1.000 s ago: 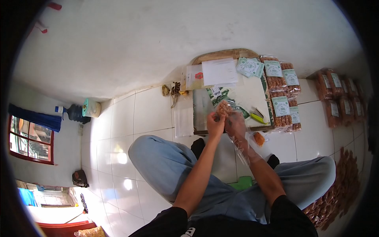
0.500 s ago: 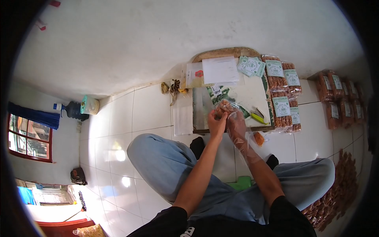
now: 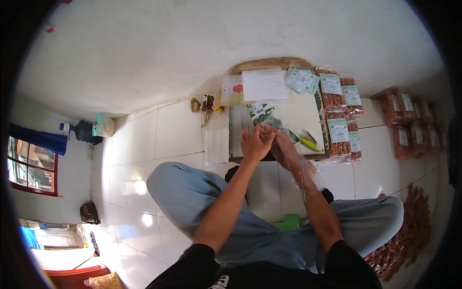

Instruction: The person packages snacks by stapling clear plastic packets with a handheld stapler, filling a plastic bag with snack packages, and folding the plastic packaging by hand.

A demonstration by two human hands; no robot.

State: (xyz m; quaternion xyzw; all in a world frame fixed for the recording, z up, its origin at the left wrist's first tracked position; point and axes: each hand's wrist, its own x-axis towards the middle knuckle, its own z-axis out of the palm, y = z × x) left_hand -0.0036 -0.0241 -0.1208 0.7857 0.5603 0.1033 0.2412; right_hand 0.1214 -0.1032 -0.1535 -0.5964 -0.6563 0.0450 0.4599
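A clear plastic bag covers my right hand and forearm. Within that hand's fingers is a small brown bundle, partly hidden by the hands. My left hand touches the bundle's left side, its fingers spread. Both hands are over the near edge of a low table. Just beyond them lies a green and white printed sheet. To the right rests a yellow-green stapler.
White sheets and green labels lie at the table's back. Labelled brown packs stand along its right side, with more packs farther right. A green object sits between my legs. Loose brown pieces cover the floor at right.
My left hand has spread its fingers and shifted slightly left on the bundle. The bagged right hand remains beside it. The whole view has shifted a little.
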